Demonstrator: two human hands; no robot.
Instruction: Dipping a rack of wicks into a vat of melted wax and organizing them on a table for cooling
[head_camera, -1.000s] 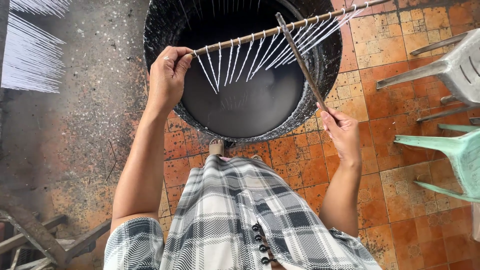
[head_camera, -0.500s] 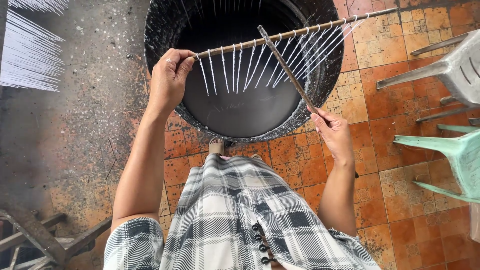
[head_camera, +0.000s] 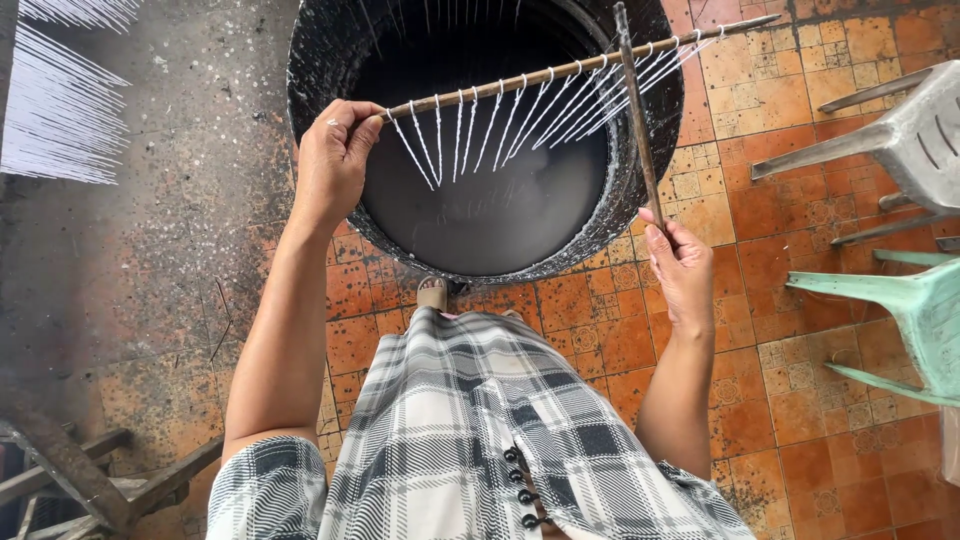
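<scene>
vat (head_camera: 330, 60) rim cropped above, strands' (head_camera: 520, 115) lower ends indistinct

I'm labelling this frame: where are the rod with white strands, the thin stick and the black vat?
rod with white strands (head_camera: 560, 70), head view, mid-shaft.
thin stick (head_camera: 636, 115), head view, mid-shaft.
black vat (head_camera: 318, 60), head view, left rim.

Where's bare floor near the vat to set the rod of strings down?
Bare floor: the grey concrete left of the black vat, past the left hand, and the orange tiles below the right hand. Crowded: plastic chairs at right, wooden frame bottom left, white strings top left.
</scene>
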